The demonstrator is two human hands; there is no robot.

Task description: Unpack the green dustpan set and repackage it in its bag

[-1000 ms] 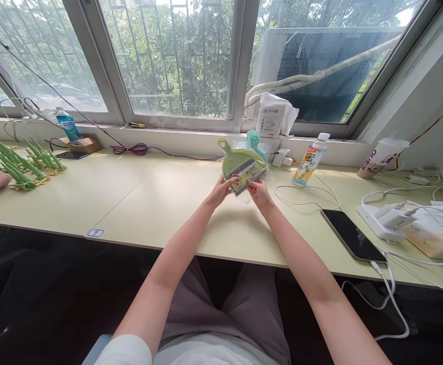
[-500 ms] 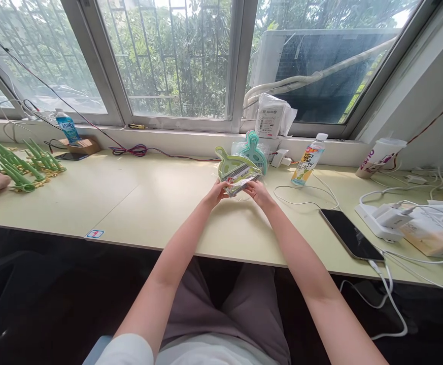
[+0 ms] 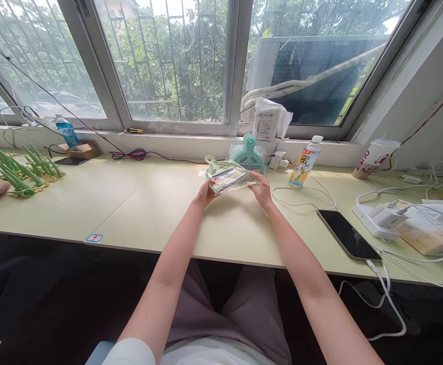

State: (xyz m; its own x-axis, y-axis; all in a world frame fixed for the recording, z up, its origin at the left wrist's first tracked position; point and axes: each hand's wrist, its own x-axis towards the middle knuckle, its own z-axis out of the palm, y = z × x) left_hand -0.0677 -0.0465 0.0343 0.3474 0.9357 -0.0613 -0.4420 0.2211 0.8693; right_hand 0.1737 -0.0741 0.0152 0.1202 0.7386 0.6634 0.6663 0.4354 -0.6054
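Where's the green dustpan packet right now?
The green dustpan packet is mid-desk, held between the left hand and right hand, just before the teal dustpan.

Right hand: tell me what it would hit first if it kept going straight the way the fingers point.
The right hand grips the packaged green dustpan and points away toward the window. Straight on, it would probably meet the teal dustpan leaning at the sill first, though depth is hard to judge from this view.

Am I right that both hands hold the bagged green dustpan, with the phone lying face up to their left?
Not quite. The head view shows the left hand and right hand holding the bagged green dustpan, but the phone lies to their right.
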